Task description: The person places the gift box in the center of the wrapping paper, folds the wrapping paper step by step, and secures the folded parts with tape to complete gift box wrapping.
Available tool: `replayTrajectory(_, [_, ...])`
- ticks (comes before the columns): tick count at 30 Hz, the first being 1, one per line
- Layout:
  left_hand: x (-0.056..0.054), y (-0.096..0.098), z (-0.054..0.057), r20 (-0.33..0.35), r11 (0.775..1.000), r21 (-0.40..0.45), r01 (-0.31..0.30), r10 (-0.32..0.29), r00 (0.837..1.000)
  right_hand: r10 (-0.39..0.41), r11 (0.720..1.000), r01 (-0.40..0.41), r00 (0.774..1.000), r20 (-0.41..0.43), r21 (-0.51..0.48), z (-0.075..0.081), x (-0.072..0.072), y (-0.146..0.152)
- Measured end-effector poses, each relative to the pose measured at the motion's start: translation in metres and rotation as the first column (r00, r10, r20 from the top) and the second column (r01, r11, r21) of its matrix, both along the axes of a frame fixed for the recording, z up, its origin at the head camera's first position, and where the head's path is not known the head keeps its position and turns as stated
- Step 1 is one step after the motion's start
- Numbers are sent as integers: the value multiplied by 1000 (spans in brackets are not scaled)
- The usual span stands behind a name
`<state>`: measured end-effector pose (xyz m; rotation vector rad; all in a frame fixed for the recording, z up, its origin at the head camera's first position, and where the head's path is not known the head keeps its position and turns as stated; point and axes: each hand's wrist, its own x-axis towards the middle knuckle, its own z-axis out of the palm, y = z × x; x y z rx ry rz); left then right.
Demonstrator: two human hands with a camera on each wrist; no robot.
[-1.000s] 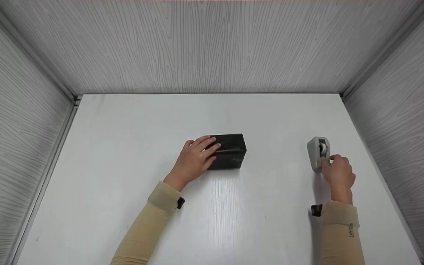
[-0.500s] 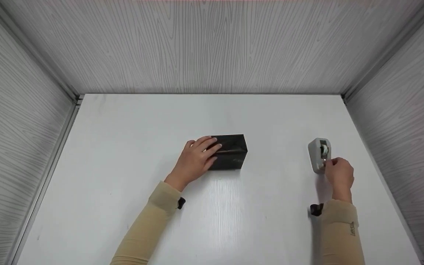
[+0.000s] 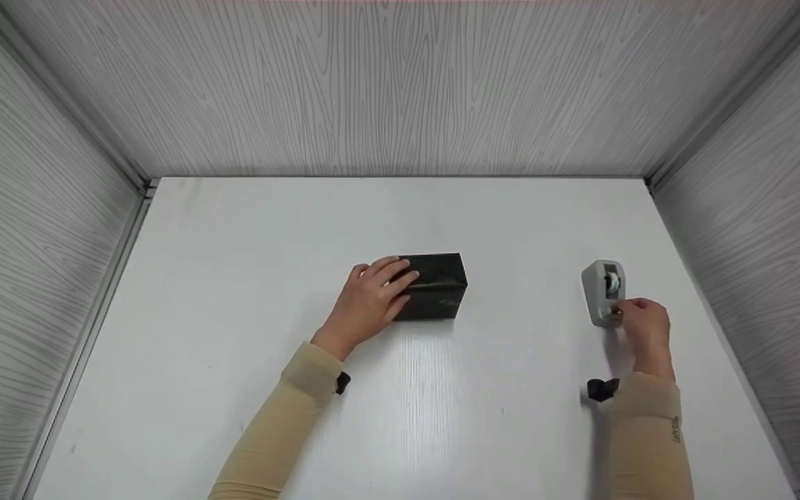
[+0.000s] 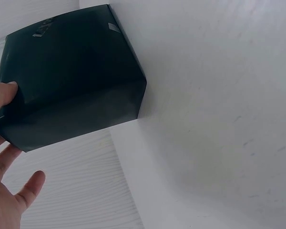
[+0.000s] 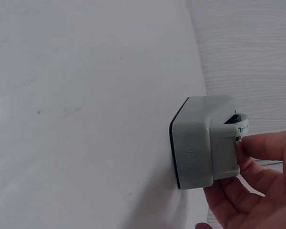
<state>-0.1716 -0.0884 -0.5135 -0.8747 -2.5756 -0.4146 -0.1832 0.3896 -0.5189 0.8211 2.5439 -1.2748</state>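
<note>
On the white table stands a black wrapped box (image 3: pixel 435 292), with short strips of clear tape on one face in the left wrist view. My left hand (image 3: pixel 364 300) holds its left end, fingers over the top and thumb (image 4: pixel 8 90) against a side face. At the right sits a grey tape dispenser (image 3: pixel 596 295) with a small roll of tape (image 3: pixel 612 281) in it. My right hand (image 3: pixel 645 325) pinches at the tape's end by the cutter, thumb (image 5: pixel 262 144) and forefinger close together. Its other fingers are curled beside the dispenser; the strip itself is mostly hidden.
Light wood-grain panels (image 3: pixel 400 90) enclose the table (image 3: pixel 268 229) at the back and both sides. Between the box and the dispenser lies bare tabletop. A small black wrist camera (image 3: pixel 601 390) sticks out from the right cuff.
My right hand has drawn slightly back and right from the dispenser's roll to its cutter end, and its wrist has turned. My left hand and the box hold still.
</note>
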Motion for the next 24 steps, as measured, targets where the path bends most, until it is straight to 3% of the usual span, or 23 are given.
replayTrajectory(12, [-1, 1, -1, -20, 1000, -2, 0, 0, 1000, -74, 982, 86, 994, 75, -169, 14, -1, -8])
replayTrajectory(16, [-1, 1, -2, -24, 1000, 0, 2, -2, 1000, -147, 942, 158, 987, 58, -297, 12, 1, -10])
replayTrajectory(24, [-2, 1, -3, -28, 1000, -6, -9, 9, 1000, -294, 819, 283, 954, 59, -500, 12, 14, -8])
